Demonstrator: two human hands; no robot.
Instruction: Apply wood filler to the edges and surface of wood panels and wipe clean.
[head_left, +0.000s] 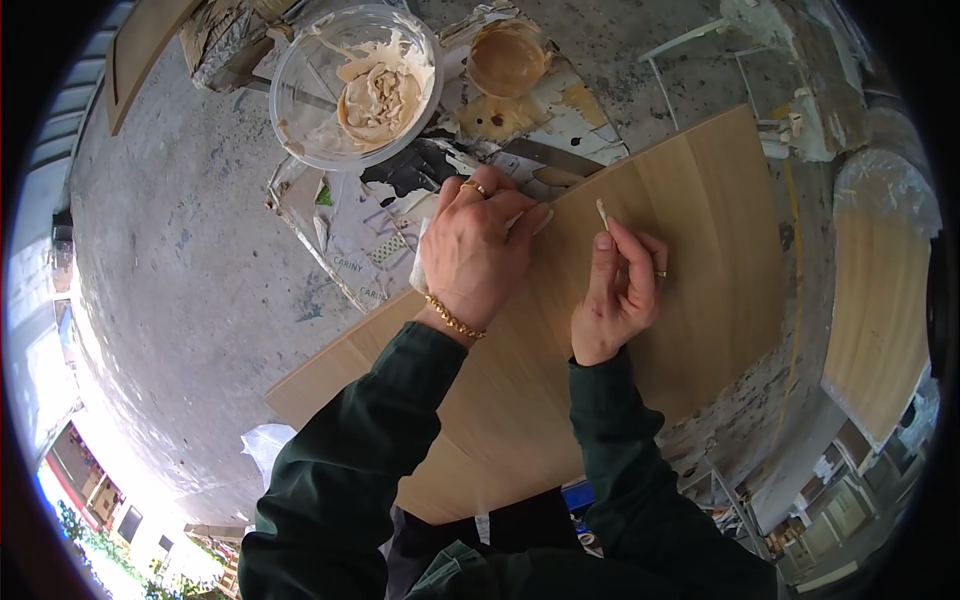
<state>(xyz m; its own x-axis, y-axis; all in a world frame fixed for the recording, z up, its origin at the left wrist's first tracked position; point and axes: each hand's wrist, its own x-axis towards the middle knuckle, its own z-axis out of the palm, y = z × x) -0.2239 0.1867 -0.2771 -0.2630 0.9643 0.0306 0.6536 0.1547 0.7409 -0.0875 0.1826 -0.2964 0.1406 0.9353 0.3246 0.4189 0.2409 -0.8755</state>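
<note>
A wood-grain board [500,420] lies slanted in front of me. My left hand [475,245] is closed at the board's far edge, its fingers curled round a crumpled white cloth or tissue [421,268] that mostly hides under the palm. Above the board's right half, my right hand [622,285] pinches a small thin stick [602,212] with a pale tip between thumb and forefinger. Beyond my left hand stands a clear round tub [285,100] with beige putty [380,105] in it.
A smaller round container [507,62] with brown residue stands beside the tub, on a putty-smeared support [575,125]. Another wood-grain panel [880,290], partly wrapped in plastic, is at the far right. The concrete floor [190,270] spreads out on the left.
</note>
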